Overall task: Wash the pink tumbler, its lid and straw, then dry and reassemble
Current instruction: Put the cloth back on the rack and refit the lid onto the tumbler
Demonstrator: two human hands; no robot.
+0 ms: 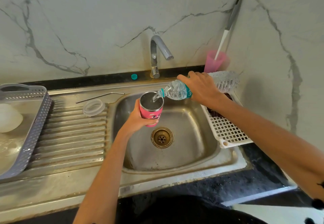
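Left hand (138, 118) grips the pink tumbler (151, 109) — right hand (201, 87) grips the tilted bottle (177, 91).

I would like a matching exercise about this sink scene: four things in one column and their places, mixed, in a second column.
1. tumbler
2. lid
3. bottle
4. cap

a. beside the tap
b. in the left hand
c. on the drainboard
d. in the right hand

Pairs: 1-b, 2-c, 3-d, 4-a
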